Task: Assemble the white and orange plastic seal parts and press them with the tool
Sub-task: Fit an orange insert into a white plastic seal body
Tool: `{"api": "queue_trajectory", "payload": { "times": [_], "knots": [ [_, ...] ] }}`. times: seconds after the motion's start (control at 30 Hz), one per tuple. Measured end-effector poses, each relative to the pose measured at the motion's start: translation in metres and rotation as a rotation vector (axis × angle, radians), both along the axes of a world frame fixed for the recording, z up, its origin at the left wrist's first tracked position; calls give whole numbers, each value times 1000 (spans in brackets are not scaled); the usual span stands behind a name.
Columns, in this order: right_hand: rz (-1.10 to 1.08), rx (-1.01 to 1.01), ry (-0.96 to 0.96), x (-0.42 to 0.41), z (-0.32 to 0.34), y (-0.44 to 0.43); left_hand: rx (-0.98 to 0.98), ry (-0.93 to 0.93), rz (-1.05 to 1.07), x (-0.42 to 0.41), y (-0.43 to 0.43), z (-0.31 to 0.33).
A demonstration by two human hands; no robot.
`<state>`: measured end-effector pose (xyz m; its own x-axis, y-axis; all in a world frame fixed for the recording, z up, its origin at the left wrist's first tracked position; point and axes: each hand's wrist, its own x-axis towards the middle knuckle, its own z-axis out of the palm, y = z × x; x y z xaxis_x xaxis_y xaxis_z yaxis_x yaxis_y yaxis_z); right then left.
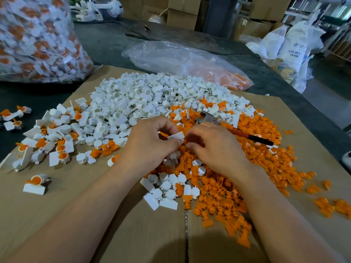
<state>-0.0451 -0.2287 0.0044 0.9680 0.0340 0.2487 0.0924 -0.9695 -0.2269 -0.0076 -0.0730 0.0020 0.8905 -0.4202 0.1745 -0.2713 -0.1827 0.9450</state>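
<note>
My left hand (152, 139) pinches a white seal part (176, 136) by its flat tag, just above the piles. My right hand (210, 147) sits close beside it with fingers curled; whatever it holds is hidden. A heap of white parts (136, 99) fills the middle of the cardboard sheet (79, 215). Orange parts (266, 158) spread to the right and in front of my hands. The pliers-like tool (252, 137), with metal jaws and a red and black handle, lies on the orange pile just beyond my right hand. Assembled white-and-orange seals (60, 147) lie at the left.
A large clear bag of assembled seals (38, 38) stands at the far left. A flatter plastic bag with orange parts (190, 61) lies behind the piles. Cardboard boxes (182, 14) and white sacks (292, 46) stand beyond the dark table (106, 40).
</note>
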Motion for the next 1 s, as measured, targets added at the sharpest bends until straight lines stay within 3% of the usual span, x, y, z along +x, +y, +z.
{"api": "queue_trajectory", "payload": {
  "times": [0.7,0.8,0.93,1.0],
  "knots": [
    [11,150,-54,0,-2,-8,-113,70,27,2,2,0],
    [-6,298,-123,-2,2,-7,-91,82,24,1,2,3],
    [8,671,-87,-5,6,-3,-93,109,10,1,3,4],
    [33,666,-60,-5,5,-2,-77,112,5,0,3,4]
  ]
}}
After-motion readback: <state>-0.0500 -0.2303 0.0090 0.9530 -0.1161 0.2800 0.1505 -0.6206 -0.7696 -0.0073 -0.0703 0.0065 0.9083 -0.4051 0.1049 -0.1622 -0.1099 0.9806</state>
